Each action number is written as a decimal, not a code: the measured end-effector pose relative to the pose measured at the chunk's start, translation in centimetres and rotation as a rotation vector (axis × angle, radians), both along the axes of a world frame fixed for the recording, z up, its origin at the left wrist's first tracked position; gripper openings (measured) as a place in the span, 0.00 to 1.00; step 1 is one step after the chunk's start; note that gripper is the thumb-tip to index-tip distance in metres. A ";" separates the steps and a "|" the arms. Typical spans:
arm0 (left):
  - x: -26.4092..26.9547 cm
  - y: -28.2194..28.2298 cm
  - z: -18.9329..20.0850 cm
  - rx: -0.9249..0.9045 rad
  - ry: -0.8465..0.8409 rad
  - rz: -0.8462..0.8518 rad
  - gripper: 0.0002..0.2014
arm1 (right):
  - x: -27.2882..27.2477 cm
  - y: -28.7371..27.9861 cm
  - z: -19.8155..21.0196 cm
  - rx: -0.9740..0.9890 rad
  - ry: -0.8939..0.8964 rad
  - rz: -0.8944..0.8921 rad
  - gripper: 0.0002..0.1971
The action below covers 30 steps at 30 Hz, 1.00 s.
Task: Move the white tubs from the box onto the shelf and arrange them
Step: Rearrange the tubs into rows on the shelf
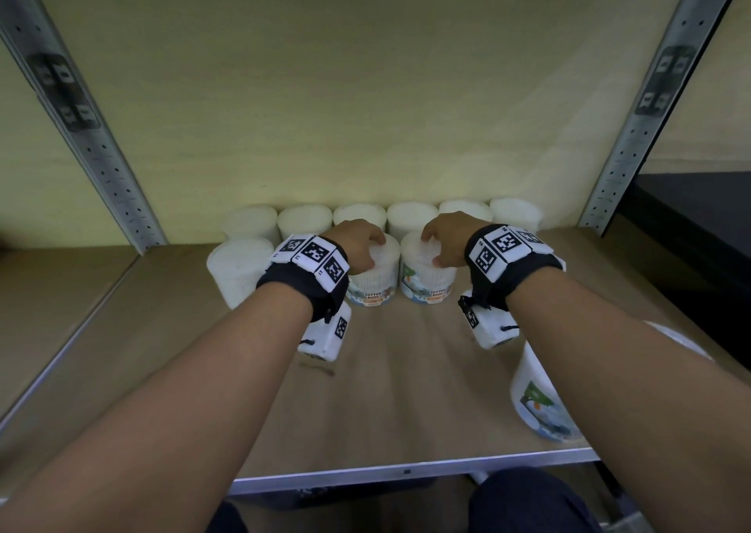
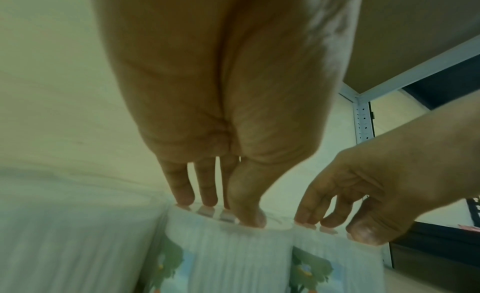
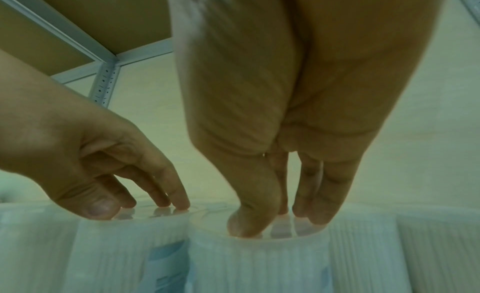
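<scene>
**Both hands on tub lids, second row on the shelf**

Left hand (image 1: 357,246) resting fingertips-down on the clear lid of a round white plastic tub of cotton buds (image 1: 373,276), fingers nearly straight and close together, thumb alongside, nothing clasped. Right hand (image 1: 445,244) placed likewise on the lid of a second white cotton-bud tub (image 1: 426,276), fingers straight, tips and thumb pressing the lid, nothing gripped. Seen in the left wrist view: fingertips (image 2: 184,199) touching the lid rim, mirrored in its glossy surface. Same in the right wrist view: thumb and fingertips (image 3: 320,215) set on the lid.

Two touched tubs upright, side by side and touching, just in front of a back row of six plain white tubs (image 1: 410,217) lined along the rear edge of the brown wooden shelf (image 1: 390,390). One more white tub (image 1: 237,270) upright left of the left-hand tub, in the same second row, partly behind the left wrist. Another labelled white tub (image 1: 540,398) near the front right corner of the shelf, partly hidden beneath the right forearm.

Grey perforated metal uprights (image 1: 634,126) at the shelf's rear corners; pale wall behind. Black-and-white marker bands (image 1: 311,258) strapped on both wrists.
</scene>
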<state>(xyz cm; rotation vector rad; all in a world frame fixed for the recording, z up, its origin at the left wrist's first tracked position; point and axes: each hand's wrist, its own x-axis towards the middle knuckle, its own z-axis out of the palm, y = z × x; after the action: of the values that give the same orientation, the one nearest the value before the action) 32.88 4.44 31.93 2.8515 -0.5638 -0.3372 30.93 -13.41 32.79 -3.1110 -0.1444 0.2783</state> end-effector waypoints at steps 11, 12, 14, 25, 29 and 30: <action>-2.4 0.4 0.5 0.012 -0.008 -0.045 0.27 | -2.5 0.6 0.7 -0.037 0.051 0.011 0.29; -3.0 0.5 0.5 0.013 -0.009 -0.049 0.27 | -3.0 0.7 0.7 -0.042 0.056 0.015 0.29; -4.3 0.7 0.6 0.008 -0.013 -0.057 0.27 | -4.2 0.9 0.9 -0.047 0.070 0.022 0.29; -11.7 1.6 1.4 0.003 0.005 -0.088 0.26 | -11.6 2.1 2.2 -0.081 0.129 0.032 0.28; -13.8 1.9 1.3 -0.011 0.007 -0.115 0.26 | -14.2 1.8 2.2 -0.062 0.132 0.013 0.27; -14.2 2.0 1.2 -0.010 0.011 -0.123 0.26 | -14.7 1.7 2.0 -0.046 0.133 0.006 0.27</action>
<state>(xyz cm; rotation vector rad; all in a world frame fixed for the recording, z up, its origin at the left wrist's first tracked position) 18.72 6.40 33.16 2.8104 -0.7390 -0.3690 16.25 -11.74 34.84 -3.1246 -0.1475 0.4933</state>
